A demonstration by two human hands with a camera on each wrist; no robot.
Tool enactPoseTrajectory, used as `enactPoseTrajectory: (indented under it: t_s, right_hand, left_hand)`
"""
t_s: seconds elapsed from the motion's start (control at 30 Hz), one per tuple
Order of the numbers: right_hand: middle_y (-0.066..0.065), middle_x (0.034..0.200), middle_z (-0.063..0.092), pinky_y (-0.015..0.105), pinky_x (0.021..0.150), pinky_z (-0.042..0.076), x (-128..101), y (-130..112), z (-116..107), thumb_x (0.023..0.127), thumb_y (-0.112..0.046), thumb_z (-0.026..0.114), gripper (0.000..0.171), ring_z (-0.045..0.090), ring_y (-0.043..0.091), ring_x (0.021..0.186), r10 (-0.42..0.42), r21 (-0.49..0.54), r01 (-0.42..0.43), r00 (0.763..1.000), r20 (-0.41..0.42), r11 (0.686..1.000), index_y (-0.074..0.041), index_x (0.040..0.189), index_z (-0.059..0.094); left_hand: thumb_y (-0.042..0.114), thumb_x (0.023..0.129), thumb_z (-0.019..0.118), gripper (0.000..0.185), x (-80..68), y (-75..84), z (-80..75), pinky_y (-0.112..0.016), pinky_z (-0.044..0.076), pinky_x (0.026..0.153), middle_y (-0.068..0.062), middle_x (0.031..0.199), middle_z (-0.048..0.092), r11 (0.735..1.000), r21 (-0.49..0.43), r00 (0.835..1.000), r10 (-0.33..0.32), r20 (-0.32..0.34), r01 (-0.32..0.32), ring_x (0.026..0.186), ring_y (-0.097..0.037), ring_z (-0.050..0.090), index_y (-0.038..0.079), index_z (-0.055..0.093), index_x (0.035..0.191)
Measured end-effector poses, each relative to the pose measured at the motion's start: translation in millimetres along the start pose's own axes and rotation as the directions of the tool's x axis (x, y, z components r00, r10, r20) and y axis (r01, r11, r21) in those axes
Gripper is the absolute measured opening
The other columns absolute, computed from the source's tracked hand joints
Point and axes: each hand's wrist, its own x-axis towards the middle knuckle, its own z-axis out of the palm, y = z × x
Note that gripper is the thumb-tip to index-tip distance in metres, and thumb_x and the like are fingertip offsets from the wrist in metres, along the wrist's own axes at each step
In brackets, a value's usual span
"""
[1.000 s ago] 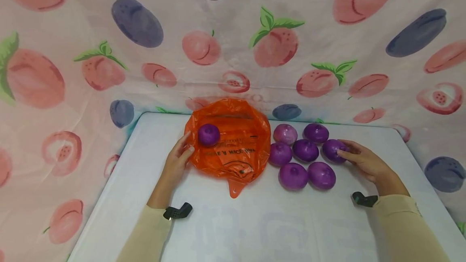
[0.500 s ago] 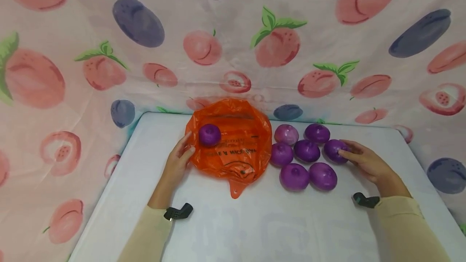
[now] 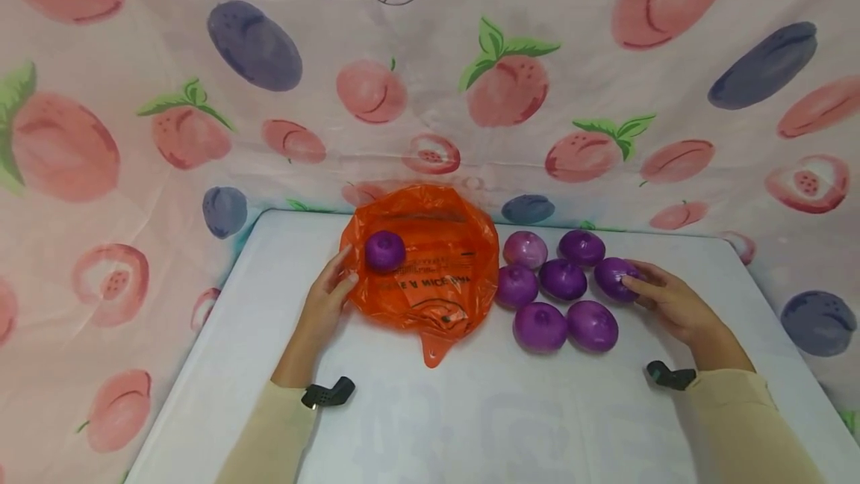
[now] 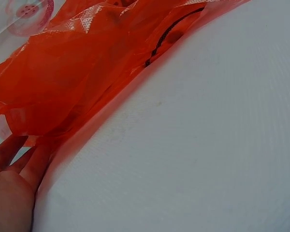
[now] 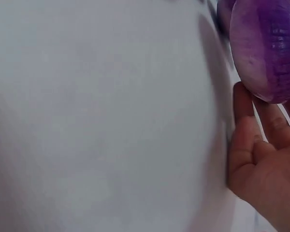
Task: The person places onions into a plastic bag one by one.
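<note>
An orange plastic bag point(image 3: 430, 267) lies spread on the white table point(image 3: 470, 409), with one purple onion point(image 3: 385, 251) on its left part. My left hand point(image 3: 346, 266) rests with straight fingers against the bag's left edge; the left wrist view shows those fingers point(image 4: 14, 154) beside the orange film point(image 4: 87, 72). Several more purple onions point(image 3: 563, 278) lie in a cluster to the right of the bag. My right hand point(image 3: 634, 278) curls round the rightmost onion point(image 3: 613, 276), thumb in front and fingers behind. In the right wrist view that onion point(image 5: 268, 48) sits just above my fingers point(image 5: 246, 121).
A fruit-printed cloth point(image 3: 430, 95) hangs behind and around the table. The table's rounded far corners and side edges sit close to the cloth. Bare white surface point(image 3: 484, 424) lies between my forearms at the front.
</note>
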Motion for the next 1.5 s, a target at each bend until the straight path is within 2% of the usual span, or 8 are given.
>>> enactPoseTrajectory:
  t_s: [0.13,0.27,0.4,0.6,0.9,1.17,1.5]
  right_hand:
    - [-0.021,0.119,0.060,0.015,0.086,0.053,-7,-6,3,0.106,-0.016,0.054,0.032,0.061,-0.005,0.105,-0.027,0.122,0.023,0.999,0.027,0.992,-0.023,0.137,0.048]
    - [-0.020,0.119,0.064,0.016,0.085,0.054,-10,-21,6,0.107,-0.015,0.051,0.027,0.064,-0.002,0.106,-0.063,0.178,0.052,0.996,0.057,0.983,-0.026,0.131,0.051]
    - [-0.015,0.120,0.067,0.018,0.087,0.055,-8,-39,13,0.108,-0.012,0.048,0.026,0.066,0.002,0.108,-0.109,0.217,0.088,0.990,0.091,0.972,-0.025,0.130,0.054]
    - [-0.011,0.127,0.062,0.020,0.090,0.056,-1,-62,31,0.108,-0.013,0.048,0.029,0.064,0.003,0.113,-0.144,0.184,0.120,0.982,0.124,0.976,-0.020,0.135,0.052]
    - [-0.006,0.130,0.059,0.023,0.093,0.056,6,-90,60,0.107,-0.011,0.050,0.030,0.064,0.006,0.113,-0.178,0.198,0.147,0.973,0.146,0.969,-0.016,0.136,0.051]
    - [-0.001,0.132,0.060,0.026,0.096,0.056,11,-112,88,0.107,-0.008,0.048,0.033,0.066,0.010,0.114,-0.250,0.215,0.200,0.939,0.237,0.956,-0.014,0.139,0.051]
    - [0.001,0.131,0.060,0.033,0.093,0.059,24,-134,123,0.105,-0.013,0.054,0.035,0.066,0.014,0.112,-0.201,0.156,0.165,0.946,0.253,0.974,-0.013,0.140,0.051]
  left_hand:
    - [0.027,0.106,0.057,0.056,-0.4,0.0,1.7,-0.012,0.048,0.099,-0.006,0.159,0.040,1.000,-0.030,1.000,-0.005,0.001,0.005,0.141,-0.023,0.040,0.031,0.037,0.159]
    - [0.023,0.105,0.057,0.056,0.0,0.6,3.6,-0.013,0.048,0.100,-0.006,0.158,0.040,0.998,-0.065,1.000,0.000,0.000,0.000,0.141,-0.022,0.040,0.028,0.039,0.158]
    - [0.022,0.105,0.057,0.057,-0.4,2.7,5.0,-0.012,0.047,0.101,-0.005,0.161,0.038,0.997,-0.072,1.000,0.010,0.003,-0.010,0.144,-0.023,0.038,0.027,0.038,0.159]
    - [0.025,0.106,0.055,0.056,-0.8,2.7,3.7,-0.011,0.046,0.101,-0.003,0.163,0.036,1.000,-0.029,1.000,0.005,0.006,-0.005,0.147,-0.024,0.037,0.030,0.037,0.159]
    - [0.022,0.106,0.056,0.056,1.5,0.4,4.0,-0.012,0.047,0.100,-0.005,0.161,0.038,0.999,-0.053,1.000,0.003,0.005,-0.003,0.144,-0.024,0.040,0.029,0.038,0.159]
    - [0.024,0.106,0.056,0.055,-0.6,-1.1,0.2,-0.012,0.048,0.098,-0.005,0.159,0.040,1.000,-0.022,1.000,-0.003,-0.016,0.003,0.143,-0.024,0.040,0.031,0.038,0.158]
    - [0.022,0.106,0.055,0.056,1.2,-1.4,0.2,-0.014,0.049,0.100,-0.005,0.160,0.040,0.999,-0.044,1.000,0.007,-0.008,-0.007,0.139,-0.022,0.042,0.030,0.038,0.159]
